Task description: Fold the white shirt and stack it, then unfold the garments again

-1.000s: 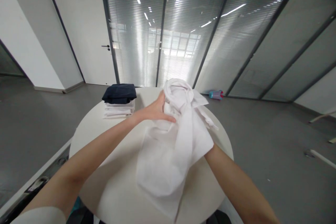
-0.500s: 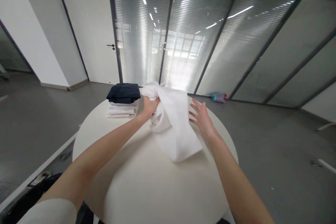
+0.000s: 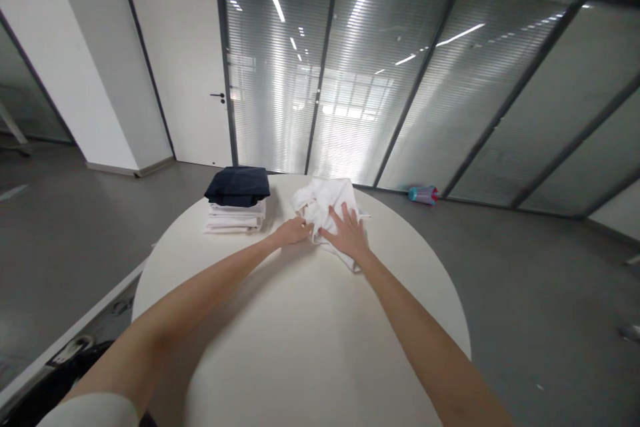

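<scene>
A crumpled white cloth (image 3: 323, 197) lies bunched near the far side of the round white table; whether it is a garment I cannot tell. My left hand (image 3: 293, 231) is closed on its near left edge, fingertips partly hidden in the fabric. Flat on top of the cloth, with fingers spread, rests my right hand (image 3: 349, 237). To the left stands a stack of folded white cloths (image 3: 235, 219), topped by a folded dark navy cloth (image 3: 238, 185).
The round white table (image 3: 300, 347) has its curved far edge just beyond the cloth. A blue and pink striped object (image 3: 423, 195) lies on the grey floor by the glass partition (image 3: 345, 80). A white door (image 3: 175, 47) is at the back left.
The white cloth was lifted and hanging loosely; now it lies lower and more gathered on the table. My right hand has moved left from beside it onto it.
</scene>
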`<control>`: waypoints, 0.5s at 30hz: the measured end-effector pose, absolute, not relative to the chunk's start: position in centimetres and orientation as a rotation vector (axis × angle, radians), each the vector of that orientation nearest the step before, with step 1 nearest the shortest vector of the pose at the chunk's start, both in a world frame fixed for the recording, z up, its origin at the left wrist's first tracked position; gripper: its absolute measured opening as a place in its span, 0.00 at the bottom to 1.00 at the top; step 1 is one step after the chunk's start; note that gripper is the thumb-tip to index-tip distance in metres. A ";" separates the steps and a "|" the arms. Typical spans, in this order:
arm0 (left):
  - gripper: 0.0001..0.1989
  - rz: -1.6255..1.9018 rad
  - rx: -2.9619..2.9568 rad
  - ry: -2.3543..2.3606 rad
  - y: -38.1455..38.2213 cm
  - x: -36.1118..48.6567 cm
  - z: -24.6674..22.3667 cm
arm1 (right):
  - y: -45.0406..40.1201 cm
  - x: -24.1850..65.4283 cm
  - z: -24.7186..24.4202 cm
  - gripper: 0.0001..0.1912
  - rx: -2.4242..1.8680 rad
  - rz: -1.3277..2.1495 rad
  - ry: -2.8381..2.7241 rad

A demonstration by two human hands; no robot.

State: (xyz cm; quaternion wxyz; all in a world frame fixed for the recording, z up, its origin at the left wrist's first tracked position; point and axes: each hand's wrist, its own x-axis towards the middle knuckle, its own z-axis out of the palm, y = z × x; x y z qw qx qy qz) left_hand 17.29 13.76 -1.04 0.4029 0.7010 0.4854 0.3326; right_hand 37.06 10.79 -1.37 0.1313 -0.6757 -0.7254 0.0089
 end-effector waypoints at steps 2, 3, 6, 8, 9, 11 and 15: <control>0.17 0.823 1.840 1.231 13.3 16.4 -0.9 | 12.8 37.0 -1.6 0.40 -2.005 0.019 -2.150; 0.16 0.814 1.884 1.224 12.9 15.9 -0.8 | 13.6 36.9 -1.8 0.39 -2.031 0.028 -2.155; 0.16 0.880 2.087 1.178 11.4 13.8 0.3 | 15.5 37.0 -2.4 0.38 -2.069 0.040 -2.156; 0.16 1.023 2.263 1.205 10.6 11.6 1.8 | 16.1 37.2 -2.8 0.39 -2.057 0.026 -2.168; 0.18 1.108 2.345 1.268 10.3 10.2 2.6 | 16.2 37.4 -2.9 0.39 -2.044 0.018 -2.172; 0.26 1.221 2.507 1.482 10.2 7.0 4.2 | 16.0 37.7 -2.9 0.40 -2.007 0.012 -2.170; 0.44 0.982 2.550 1.986 11.1 0.4 5.4 | 14.4 37.4 -2.2 0.36 -1.861 -0.152 -1.983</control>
